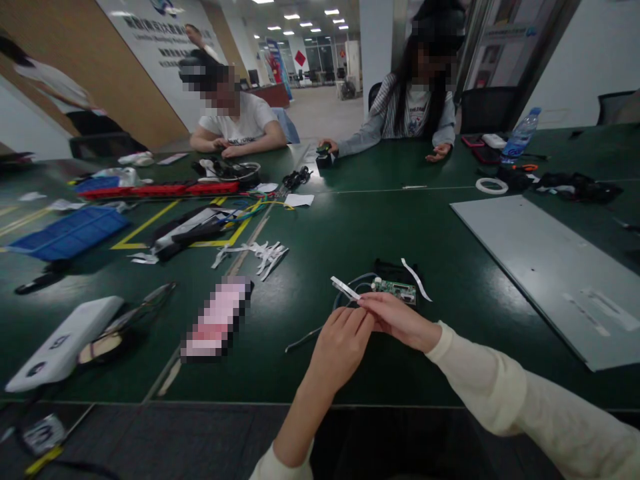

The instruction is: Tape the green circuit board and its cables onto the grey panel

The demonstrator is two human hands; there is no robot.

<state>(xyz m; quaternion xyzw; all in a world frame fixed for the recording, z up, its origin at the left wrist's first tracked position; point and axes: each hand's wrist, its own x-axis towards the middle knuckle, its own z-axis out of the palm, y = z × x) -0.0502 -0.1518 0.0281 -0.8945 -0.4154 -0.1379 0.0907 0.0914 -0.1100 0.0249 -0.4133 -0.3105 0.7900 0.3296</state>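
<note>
My right hand [403,322] pinches a thin white strip [345,288], whose free end sticks out to the upper left. Pressed against it is my left hand [346,343], its fingers curled closed; what lies between those fingertips is hidden. Just beyond my hands a green circuit board [397,289] lies on the table, partly covered by my right hand. A second white strip [416,280], slightly curved, is by the board's right side. Behind the board is a black item [393,268]. A thin grey cable [304,341] runs out to the left of my hands.
Left of my hands lie a phone [219,317], a pile of white strips [270,255] and a white power bank [65,343]. A large grey panel [545,267] covers the right side. Farther left is a blue crate [70,230]. Two people sit across the table.
</note>
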